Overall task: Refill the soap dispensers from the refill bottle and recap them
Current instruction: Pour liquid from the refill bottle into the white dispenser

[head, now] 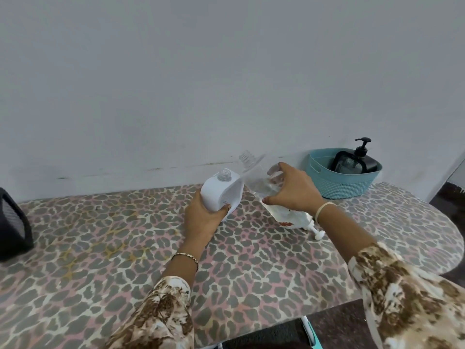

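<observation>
Two brown-and-cream patterned sleeves, left (161,316) and right (407,298), reach over a table (100,248) covered in a leopard-print cloth. The left hand (203,220) grips the lower part of a white soap dispenser (221,192), which stands tilted with its neck uncapped. Just beside it, the right hand (294,190) is wrapped around the clear refill bottle (259,177). The bottle leans with its open neck up and to the right of the dispenser's mouth. A white pump cap (317,233) lies on the cloth by the right wrist. Farther back on the right, by the wall, a teal basket (344,187) holds a black pump dispenser (364,159)
</observation>
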### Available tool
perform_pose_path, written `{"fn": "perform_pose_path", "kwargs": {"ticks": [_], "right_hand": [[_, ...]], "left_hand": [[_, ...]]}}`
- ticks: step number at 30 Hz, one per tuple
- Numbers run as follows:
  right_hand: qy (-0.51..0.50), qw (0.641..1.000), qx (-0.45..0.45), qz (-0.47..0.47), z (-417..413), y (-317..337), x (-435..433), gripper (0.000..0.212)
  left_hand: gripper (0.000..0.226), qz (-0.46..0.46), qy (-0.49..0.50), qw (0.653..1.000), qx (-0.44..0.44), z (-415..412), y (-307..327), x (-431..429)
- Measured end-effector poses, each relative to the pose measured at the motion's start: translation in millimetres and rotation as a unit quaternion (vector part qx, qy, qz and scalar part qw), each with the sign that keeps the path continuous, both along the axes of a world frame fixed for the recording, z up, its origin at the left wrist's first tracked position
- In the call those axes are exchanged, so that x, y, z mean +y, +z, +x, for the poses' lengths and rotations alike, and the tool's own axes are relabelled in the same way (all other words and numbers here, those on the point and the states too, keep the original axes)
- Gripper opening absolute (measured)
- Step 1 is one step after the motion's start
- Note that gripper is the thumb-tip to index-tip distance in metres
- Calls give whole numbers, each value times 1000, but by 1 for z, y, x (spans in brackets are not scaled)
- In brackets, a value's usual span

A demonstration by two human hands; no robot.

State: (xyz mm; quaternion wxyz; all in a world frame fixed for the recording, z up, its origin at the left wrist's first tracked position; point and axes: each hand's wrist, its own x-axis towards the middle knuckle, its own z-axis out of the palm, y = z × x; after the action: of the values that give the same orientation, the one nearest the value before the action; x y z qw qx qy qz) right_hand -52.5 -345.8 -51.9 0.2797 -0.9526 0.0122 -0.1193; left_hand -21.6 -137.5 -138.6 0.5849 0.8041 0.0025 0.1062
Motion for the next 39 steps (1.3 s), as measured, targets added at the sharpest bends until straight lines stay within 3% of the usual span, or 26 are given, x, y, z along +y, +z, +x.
{"fn": "perform_pose_path", "kwargs": {"ticks": [15, 39], "right_hand": [[68, 980, 92, -165, 8, 38, 4, 62], [78, 953, 166, -242, 15, 62, 20, 69]], "left_hand": [[74, 6, 2, 1000, -5, 0, -3, 0], [75, 23, 12, 1000, 11, -4, -1, 2]]}}
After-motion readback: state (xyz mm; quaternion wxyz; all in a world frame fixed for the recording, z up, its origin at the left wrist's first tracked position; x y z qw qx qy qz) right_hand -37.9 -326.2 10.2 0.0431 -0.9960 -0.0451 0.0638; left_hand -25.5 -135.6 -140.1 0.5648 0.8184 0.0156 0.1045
